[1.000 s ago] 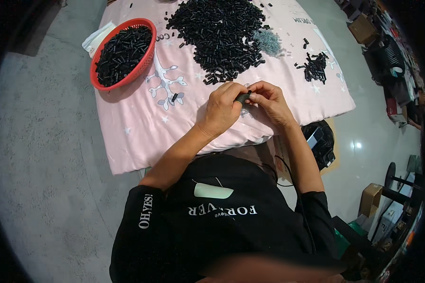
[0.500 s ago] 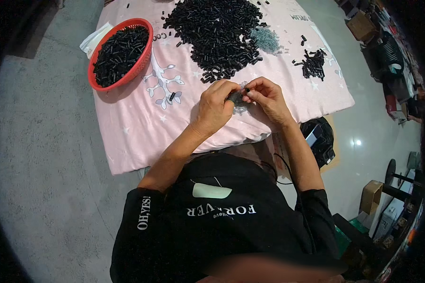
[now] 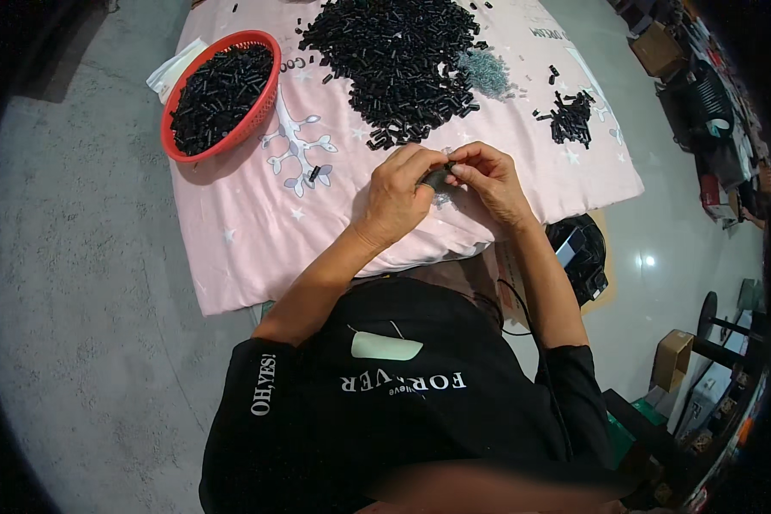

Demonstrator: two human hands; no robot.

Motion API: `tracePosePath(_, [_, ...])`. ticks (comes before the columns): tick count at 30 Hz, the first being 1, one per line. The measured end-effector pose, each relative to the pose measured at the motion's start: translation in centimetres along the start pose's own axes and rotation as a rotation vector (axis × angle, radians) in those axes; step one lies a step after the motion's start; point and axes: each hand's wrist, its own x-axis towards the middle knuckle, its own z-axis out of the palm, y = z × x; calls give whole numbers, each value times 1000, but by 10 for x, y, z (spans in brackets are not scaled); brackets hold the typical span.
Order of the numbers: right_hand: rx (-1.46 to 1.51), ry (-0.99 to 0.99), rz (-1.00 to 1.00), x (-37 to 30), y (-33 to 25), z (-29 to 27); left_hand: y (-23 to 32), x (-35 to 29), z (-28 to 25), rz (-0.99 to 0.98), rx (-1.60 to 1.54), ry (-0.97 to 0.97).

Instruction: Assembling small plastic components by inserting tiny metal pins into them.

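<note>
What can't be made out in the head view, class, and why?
All in the head view:
Dark item between the left hand and right hand: small, partly covered by fingers.
Large black heap: far end cut off by the top edge.
Red basket: bottom hidden under black pieces.

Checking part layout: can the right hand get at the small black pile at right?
Likely yes: only pink cloth lies between the right hand and small black pile, though that hand pinches a small dark piece.

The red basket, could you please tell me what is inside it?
The red basket holds many small black pieces; they cover its bottom, so deeper contents are hidden.
</note>
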Motion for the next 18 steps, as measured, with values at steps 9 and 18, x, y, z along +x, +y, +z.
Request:
tracePosePath(9, [73,54,23,1,-1,2,-49,-3,-45,-235,202,148])
tracePosePath(18, [50,43,0,1,-3,1,-47,5,-25,-167,285,44])
